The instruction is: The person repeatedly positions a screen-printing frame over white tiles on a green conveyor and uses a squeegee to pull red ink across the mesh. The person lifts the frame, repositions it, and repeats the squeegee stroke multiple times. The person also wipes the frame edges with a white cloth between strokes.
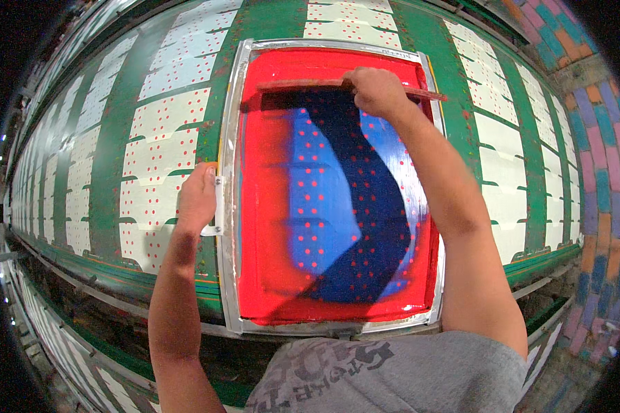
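A screen-printing frame (231,144) with pale metal edges lies in front of me. Its blue mesh (324,179) is marked with rows of red dots and bordered by wet red ink (260,227). My right hand (377,91) is closed on a long squeegee (293,85), which lies crosswise near the frame's far end. The squeegee's right tip reaches past the frame's right edge. At the frame's left edge, beside small white brackets (219,186), my left hand (198,198) is closed on the frame's side; its fingertips are partly hidden. My right arm casts a dark shadow over the mesh.
White cut pieces with red dots (162,158) lie in columns on a long green table (110,165), left and right of the frame. Some right-hand pieces (501,162) look plain. Below the table's near edge, more pieces (83,358) show. Coloured paving (603,179) runs along the right.
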The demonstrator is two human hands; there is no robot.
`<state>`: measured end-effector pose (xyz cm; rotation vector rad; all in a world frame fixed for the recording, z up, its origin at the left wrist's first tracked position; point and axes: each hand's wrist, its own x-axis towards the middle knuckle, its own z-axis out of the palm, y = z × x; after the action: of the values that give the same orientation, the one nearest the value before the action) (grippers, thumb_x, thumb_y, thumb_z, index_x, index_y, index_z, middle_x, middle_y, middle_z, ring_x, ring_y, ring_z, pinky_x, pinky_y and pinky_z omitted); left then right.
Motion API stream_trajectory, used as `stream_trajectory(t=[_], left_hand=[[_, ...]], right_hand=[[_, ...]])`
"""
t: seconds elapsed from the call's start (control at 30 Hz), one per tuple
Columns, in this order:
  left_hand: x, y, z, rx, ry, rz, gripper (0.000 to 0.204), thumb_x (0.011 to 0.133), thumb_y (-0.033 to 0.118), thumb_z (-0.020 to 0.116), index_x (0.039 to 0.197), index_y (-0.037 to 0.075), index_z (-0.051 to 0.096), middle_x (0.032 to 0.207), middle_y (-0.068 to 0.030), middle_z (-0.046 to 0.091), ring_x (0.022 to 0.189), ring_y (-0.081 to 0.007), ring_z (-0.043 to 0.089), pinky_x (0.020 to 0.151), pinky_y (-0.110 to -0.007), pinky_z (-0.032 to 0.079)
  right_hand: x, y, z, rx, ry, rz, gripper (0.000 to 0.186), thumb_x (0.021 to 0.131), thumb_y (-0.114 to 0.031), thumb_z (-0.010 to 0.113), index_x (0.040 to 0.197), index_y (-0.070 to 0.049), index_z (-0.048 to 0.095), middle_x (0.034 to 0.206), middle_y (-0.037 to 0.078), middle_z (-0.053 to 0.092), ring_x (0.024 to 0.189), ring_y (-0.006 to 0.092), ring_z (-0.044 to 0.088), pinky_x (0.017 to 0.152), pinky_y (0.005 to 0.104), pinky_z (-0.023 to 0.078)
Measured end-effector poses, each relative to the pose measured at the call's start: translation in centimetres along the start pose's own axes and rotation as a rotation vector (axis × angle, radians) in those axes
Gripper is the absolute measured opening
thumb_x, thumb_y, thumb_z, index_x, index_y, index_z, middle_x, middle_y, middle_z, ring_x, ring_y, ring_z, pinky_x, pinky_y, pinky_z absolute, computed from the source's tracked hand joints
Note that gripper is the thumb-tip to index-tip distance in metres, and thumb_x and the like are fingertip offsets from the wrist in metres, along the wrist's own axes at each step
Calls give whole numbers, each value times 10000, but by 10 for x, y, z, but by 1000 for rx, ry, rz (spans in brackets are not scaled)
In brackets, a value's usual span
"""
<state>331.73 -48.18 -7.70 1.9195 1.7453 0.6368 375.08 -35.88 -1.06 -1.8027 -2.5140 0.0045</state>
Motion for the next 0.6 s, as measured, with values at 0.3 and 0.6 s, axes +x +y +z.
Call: stream_trajectory(t=[0.3, 0.6], left_hand=[[1, -1, -2, 40, -23, -11, 348, 1136, 267, 435, 1263, 38, 664, 1068, -262, 724, 1018, -466, 699, 889, -508, 538], [4, -4, -2, 14, -17, 66, 381, 1142, 271, 425, 1239, 6, 681, 1086, -269, 718, 1041, -449, 693, 935, -490, 525]], right_hand=[[58, 34, 6, -59, 74, -15, 409, 843, -96, 613, 1223, -140, 759, 1114, 208, 769, 1075, 418, 732, 938, 544, 579], [36, 27, -11, 5, -86, -81, 377, 845, -110, 648, 1212, -97, 734, 1114, 236, 759, 1101, 438, 715, 961, 543, 566]])
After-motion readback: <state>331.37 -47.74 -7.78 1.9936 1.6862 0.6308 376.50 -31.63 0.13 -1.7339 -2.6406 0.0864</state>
